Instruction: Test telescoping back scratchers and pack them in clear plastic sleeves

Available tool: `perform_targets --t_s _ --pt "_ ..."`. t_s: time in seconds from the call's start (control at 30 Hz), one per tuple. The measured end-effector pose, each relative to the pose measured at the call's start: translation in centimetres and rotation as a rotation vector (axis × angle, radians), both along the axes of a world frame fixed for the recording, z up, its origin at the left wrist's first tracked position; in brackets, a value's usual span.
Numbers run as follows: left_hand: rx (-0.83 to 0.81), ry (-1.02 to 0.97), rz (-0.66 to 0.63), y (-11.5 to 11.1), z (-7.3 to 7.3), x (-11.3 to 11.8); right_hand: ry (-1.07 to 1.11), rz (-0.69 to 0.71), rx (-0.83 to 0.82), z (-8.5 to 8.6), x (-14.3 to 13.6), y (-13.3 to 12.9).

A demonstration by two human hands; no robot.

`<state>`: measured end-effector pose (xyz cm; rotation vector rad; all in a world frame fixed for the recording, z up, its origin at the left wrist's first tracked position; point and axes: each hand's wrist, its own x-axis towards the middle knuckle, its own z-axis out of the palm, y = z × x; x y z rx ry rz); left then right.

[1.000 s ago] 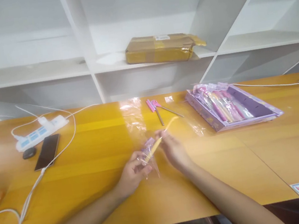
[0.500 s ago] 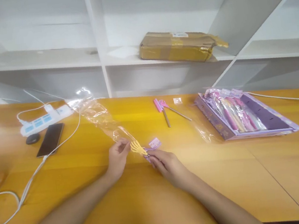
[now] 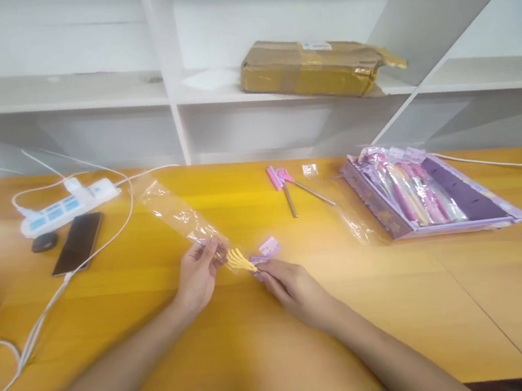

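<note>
My right hand (image 3: 297,290) is closed on the neck of a yellow hand-shaped back scratcher (image 3: 239,260), whose splayed claw points left. My left hand (image 3: 198,279) pinches the near end of a long clear plastic bag (image 3: 174,213), just left of the claw. The bag lies stretched toward the back left. Beside my right fingers is a small purple printed card (image 3: 269,246); whether it is joined to the scratcher I cannot tell. Farther back lies a pink scratcher with a metal rod (image 3: 311,193) and pink parts.
A purple display box (image 3: 472,193) at right holds several wrapped pink and yellow scratchers. Another clear wrapper (image 3: 353,222) lies beside it. At left are a power strip (image 3: 68,208), a phone (image 3: 78,244), a black case (image 3: 44,242) and white cables. A taped carton (image 3: 311,68) sits on the shelf.
My left hand has shifted slightly left and down, now gripping the bag's end. The bag has flattened and its far end has dropped onto the table. My right hand has hardly moved.
</note>
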<state>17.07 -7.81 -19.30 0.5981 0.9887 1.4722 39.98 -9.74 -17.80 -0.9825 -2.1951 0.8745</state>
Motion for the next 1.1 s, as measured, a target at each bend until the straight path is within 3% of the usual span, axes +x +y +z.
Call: perform_targets --t_s 0.17,0.47,0.9,1.1 --pt "-0.034 -0.031 -0.025 -0.4 0.0 0.4 0.040 -0.003 -0.065 0.1 0.1 0.2" --pt "-0.053 -0.013 -0.093 -0.9 -0.1 1.1 0.186 -0.090 -0.388 -0.5 0.7 0.5" --pt "-0.072 0.017 -0.212 -1.7 -0.3 1.9 0.203 -0.167 -0.401 -0.9 -0.2 0.4" --pt "0.004 -0.007 -0.072 -0.3 0.2 0.6 -0.015 -0.194 -0.374 0.9 1.1 1.1"
